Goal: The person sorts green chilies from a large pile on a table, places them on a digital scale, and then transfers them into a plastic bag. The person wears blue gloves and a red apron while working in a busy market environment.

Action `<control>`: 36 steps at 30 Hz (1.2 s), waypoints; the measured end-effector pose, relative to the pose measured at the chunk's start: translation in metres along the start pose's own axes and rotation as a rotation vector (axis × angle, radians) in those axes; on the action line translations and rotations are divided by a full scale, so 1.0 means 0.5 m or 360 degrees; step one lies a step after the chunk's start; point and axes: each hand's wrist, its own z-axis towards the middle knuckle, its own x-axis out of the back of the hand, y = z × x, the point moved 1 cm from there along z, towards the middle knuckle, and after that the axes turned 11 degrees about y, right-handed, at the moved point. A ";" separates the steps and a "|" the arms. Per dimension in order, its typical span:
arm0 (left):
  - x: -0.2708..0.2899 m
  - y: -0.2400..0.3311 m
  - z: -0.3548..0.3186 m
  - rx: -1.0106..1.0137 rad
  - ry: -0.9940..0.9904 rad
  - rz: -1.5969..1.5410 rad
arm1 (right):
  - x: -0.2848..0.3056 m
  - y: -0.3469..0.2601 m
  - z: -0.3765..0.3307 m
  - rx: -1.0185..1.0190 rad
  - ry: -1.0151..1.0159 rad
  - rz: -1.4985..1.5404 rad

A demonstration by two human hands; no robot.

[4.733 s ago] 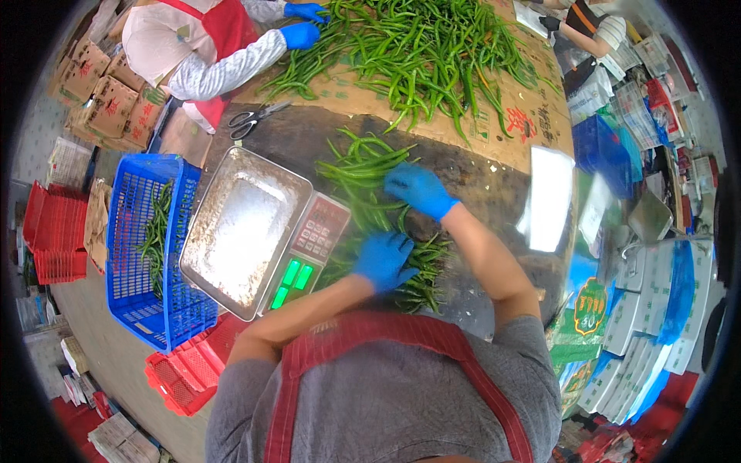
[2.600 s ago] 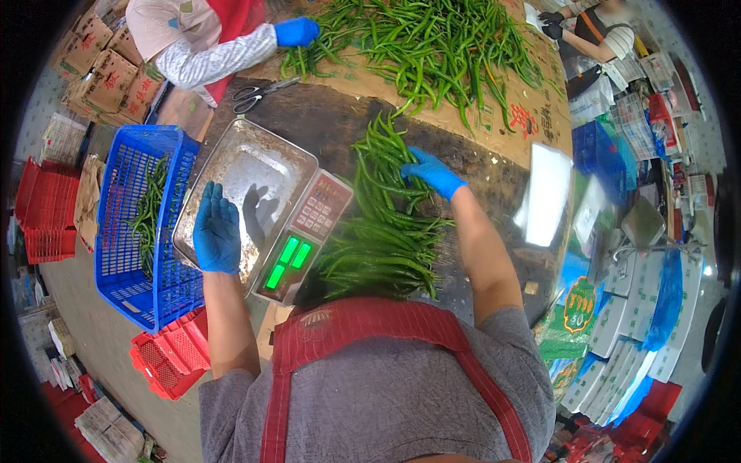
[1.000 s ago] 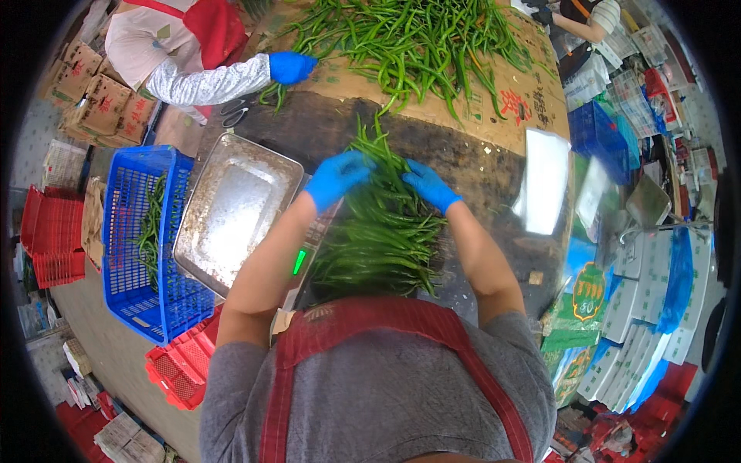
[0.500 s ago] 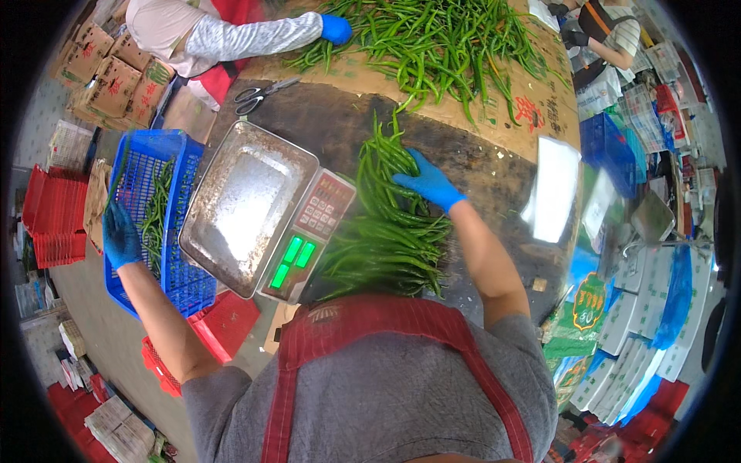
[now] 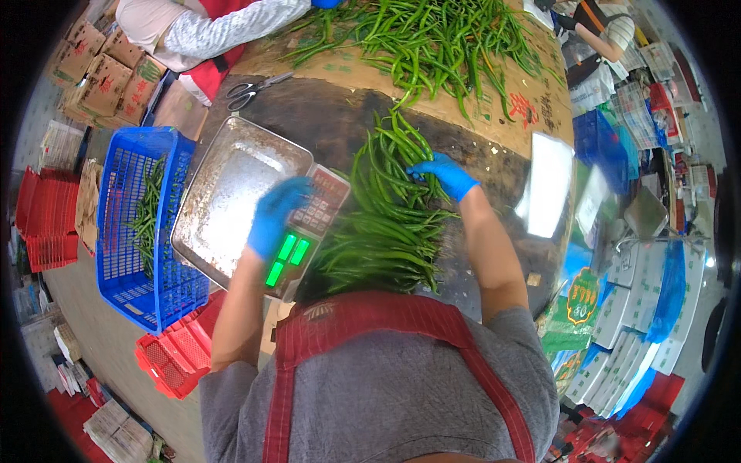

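Note:
Over the edge of the scale (image 5: 231,193), my left hand (image 5: 279,216) in a blue glove reaches across the keypad side, somewhat blurred. Its fingers are stretched out and nothing shows in them. The scale has a worn metal pan and a lit green display (image 5: 287,258). My right hand (image 5: 446,176), also gloved in blue, has its fingers curled onto the right side of a row of long green chili peppers (image 5: 390,208). The peppers lie on the dark tabletop just right of the scale, close to my apron.
A blue basket (image 5: 166,289) with some chili peppers stands left of the scale. Scissors (image 5: 251,91) lie beyond it. A large chili heap (image 5: 432,46) covers cardboard at the far side, near a co-worker's sleeve (image 5: 231,31). White sheets (image 5: 549,185) lie at right.
My left hand has moved right from the blue basket to above the scale. My right hand has drawn slightly right, its fingers now curled at the peppers. The co-worker's gloved hand has moved farther away.

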 end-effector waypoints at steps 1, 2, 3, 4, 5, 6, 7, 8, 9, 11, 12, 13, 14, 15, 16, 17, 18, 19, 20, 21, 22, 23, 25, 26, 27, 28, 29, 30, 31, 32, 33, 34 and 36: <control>-0.037 -0.025 0.009 -0.0027 -0.0274 0.0142 | 0.003 -0.003 -0.002 0.0027 -0.0036 0.0103; -0.079 -0.044 0.016 -0.0279 -0.0430 0.0505 | 0.006 -0.006 -0.007 0.0052 -0.0062 0.0206; -0.127 -0.049 0.018 -0.0383 -0.0465 0.0841 | 0.005 -0.008 -0.009 0.0002 -0.0052 0.0245; -0.167 -0.054 0.029 -0.0595 -0.0564 0.1144 | 0.001 -0.012 -0.010 -0.0048 -0.0045 0.0278; -0.193 -0.103 0.045 -0.0986 -0.0486 0.1420 | -0.002 -0.017 -0.009 -0.0096 -0.0046 0.0307; -0.221 -0.107 0.050 -0.1055 -0.0509 0.1565 | 0.005 -0.012 -0.004 -0.0107 -0.0020 0.0228; -0.250 -0.107 0.052 -0.1123 -0.0532 0.1713 | 0.013 -0.002 0.005 -0.0120 0.0004 0.0152; -0.267 -0.104 0.053 -0.1190 -0.0550 0.1860 | 0.018 0.006 0.013 -0.0134 0.0025 0.0073; -0.274 -0.100 0.052 -0.1087 -0.0647 0.1868 | 0.022 0.012 0.021 -0.0116 0.0004 0.0048; -0.281 -0.094 0.041 -0.0864 -0.0856 0.1872 | 0.022 0.023 0.024 -0.0101 -0.0037 0.0006; -0.282 -0.101 0.036 -0.0862 -0.0901 0.1867 | 0.023 0.025 0.027 -0.0143 -0.0007 -0.0011; -0.279 -0.112 0.026 -0.0852 -0.0939 0.1863 | 0.014 0.014 0.026 -0.0187 0.0014 -0.0030; -0.276 -0.118 0.017 -0.0847 -0.0977 0.1861 | 0.005 -0.001 0.026 -0.0226 0.0037 -0.0049; -0.272 -0.118 0.006 -0.0864 -0.0927 0.1823 | -0.003 -0.021 0.023 -0.0196 0.0059 -0.0199; -0.269 -0.113 -0.007 -0.0888 -0.0889 0.1785 | -0.009 -0.042 0.015 -0.0166 0.0091 -0.0342; -0.266 -0.109 -0.017 -0.0911 -0.0849 0.1745 | -0.016 -0.052 0.015 -0.0136 0.0122 -0.0487; -0.263 -0.109 -0.023 -0.0923 -0.0817 0.1709 | -0.025 -0.046 0.029 -0.0019 0.0120 -0.0610; -0.261 -0.107 -0.029 -0.0941 -0.0787 0.1672 | -0.034 -0.037 0.046 0.0100 0.0123 -0.0732; -0.258 -0.105 -0.035 -0.0956 -0.0747 0.1635 | -0.052 -0.039 0.055 0.0224 0.0119 -0.0859; -0.253 -0.099 -0.044 -0.1031 -0.0677 0.1557 | -0.069 -0.044 0.056 0.0464 0.0108 -0.1112; -0.245 -0.090 -0.054 -0.1106 -0.0612 0.1479 | -0.077 -0.040 0.056 0.0469 0.0085 -0.1138; -0.235 -0.080 -0.065 -0.1181 -0.0546 0.1399 | -0.082 -0.032 0.058 0.0474 0.0060 -0.1165; -0.197 -0.060 -0.091 -0.1092 -0.0604 0.1079 | -0.074 0.014 0.075 0.0544 -0.0113 -0.1095; -0.172 -0.050 -0.105 -0.1040 -0.0629 0.0920 | -0.070 0.024 0.071 0.0543 -0.0218 -0.1059; -0.146 -0.038 -0.120 -0.1012 -0.0641 0.0895 | -0.065 0.034 0.065 0.0540 -0.0322 -0.1022; -0.113 -0.047 -0.143 -0.0683 -0.0706 0.0783 | -0.062 0.042 0.054 0.0536 -0.0429 -0.0981; -0.077 -0.063 -0.170 -0.0353 -0.0758 0.0668 | -0.058 0.042 0.043 0.0454 -0.0497 -0.0999; -0.047 -0.080 -0.198 -0.0030 -0.0799 0.0544 | -0.055 0.032 0.029 0.0375 -0.0563 -0.1022; -0.023 -0.107 -0.227 0.0078 -0.0789 0.0504 | -0.056 0.022 0.014 0.0296 -0.0630 -0.1044; -0.004 -0.147 -0.255 0.0183 -0.0774 0.0461 | -0.058 0.013 0.005 0.0248 -0.0630 -0.1070; 0.006 -0.180 -0.274 0.0285 -0.0766 0.0414 | -0.060 0.004 -0.005 0.0196 -0.0622 -0.1098; 0.010 -0.200 -0.289 0.0377 -0.0760 0.0575 | -0.062 -0.002 -0.018 0.0143 -0.0617 -0.1120; 0.017 -0.227 -0.321 0.0567 -0.0729 0.0895 | -0.073 -0.029 -0.050 0.0097 -0.0487 -0.1301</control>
